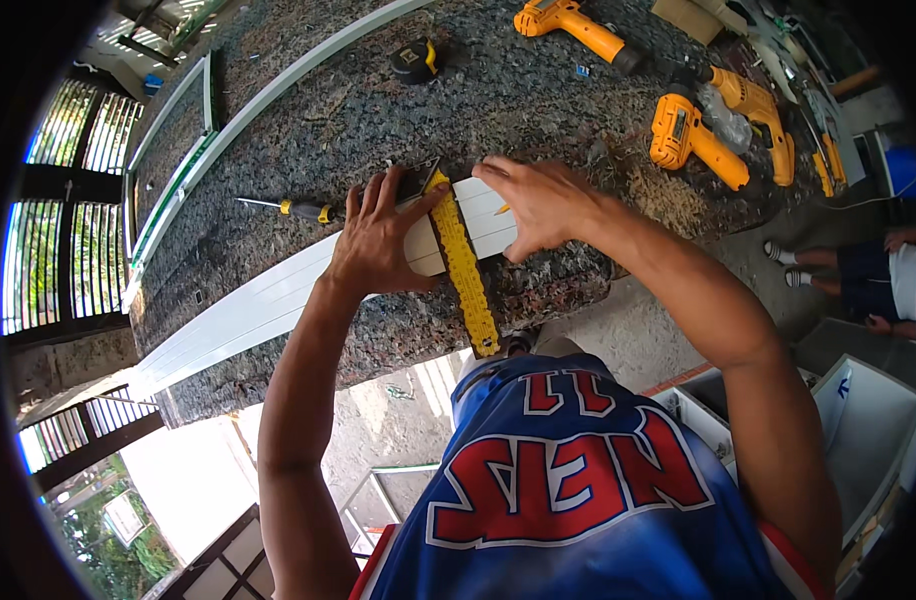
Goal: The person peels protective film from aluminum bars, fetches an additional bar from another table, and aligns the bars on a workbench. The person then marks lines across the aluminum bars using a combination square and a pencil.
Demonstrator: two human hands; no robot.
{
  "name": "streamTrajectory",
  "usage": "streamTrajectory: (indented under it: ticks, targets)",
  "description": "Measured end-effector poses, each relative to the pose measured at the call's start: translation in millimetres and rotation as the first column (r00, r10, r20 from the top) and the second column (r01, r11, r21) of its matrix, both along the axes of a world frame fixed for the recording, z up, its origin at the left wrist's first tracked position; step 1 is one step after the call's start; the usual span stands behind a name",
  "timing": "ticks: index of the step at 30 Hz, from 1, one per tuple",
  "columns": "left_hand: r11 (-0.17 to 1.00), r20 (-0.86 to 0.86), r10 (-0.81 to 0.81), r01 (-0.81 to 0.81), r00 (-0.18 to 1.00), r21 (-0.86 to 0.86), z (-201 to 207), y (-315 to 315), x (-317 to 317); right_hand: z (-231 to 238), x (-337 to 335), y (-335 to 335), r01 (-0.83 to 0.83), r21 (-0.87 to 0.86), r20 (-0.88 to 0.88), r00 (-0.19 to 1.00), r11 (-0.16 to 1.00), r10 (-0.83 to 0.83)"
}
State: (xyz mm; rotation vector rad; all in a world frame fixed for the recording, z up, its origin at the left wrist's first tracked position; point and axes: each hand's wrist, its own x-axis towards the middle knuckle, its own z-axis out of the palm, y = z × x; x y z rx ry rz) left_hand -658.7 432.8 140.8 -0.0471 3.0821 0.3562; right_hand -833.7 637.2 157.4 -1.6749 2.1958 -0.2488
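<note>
A long white panel [248, 293] with lengthwise grooves lies across the carpeted bench. A try square [465, 268], its yellow blade worn, crosses the panel near its right end, and its dark stock is partly hidden at the far edge. My left hand [383, 235] grips the square and panel, fingers over the far side and thumb at the near side. Just right of the blade, my right hand [548, 205] spans the panel end between fingers and thumb. A thin orange-yellow tip, like a pencil's, shows under that hand; the rest is hidden.
A screwdriver [288, 208] and a tape measure [415, 60] lie beyond the panel. Yellow cordless drills [693, 140] rest at the right, near sawdust [668, 200]. A white frame [268, 100] lies at the far left. Another person [868, 275] is off to the right.
</note>
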Motion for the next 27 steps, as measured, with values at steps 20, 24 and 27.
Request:
streamTrajectory:
  ticks: [20,24,27]
  targets:
    - [1.000,-0.020,0.005,-0.005,1.000,0.010,-2.4,-0.3,1.9,-0.3,0.5,-1.7,-0.006,0.013,-0.001,1.000,1.000,0.006]
    - [1.000,-0.027,0.005,-0.005,1.000,0.009,-4.6,-1.1,2.9,-1.3,0.6,-1.2,-0.021,-0.016,-0.033,0.999,1.000,0.020]
    - [1.000,-0.035,0.006,-0.005,0.999,0.020,-3.8,-0.4,2.9,1.4,1.1,-1.9,-0.013,-0.001,-0.015,1.000,1.000,0.013]
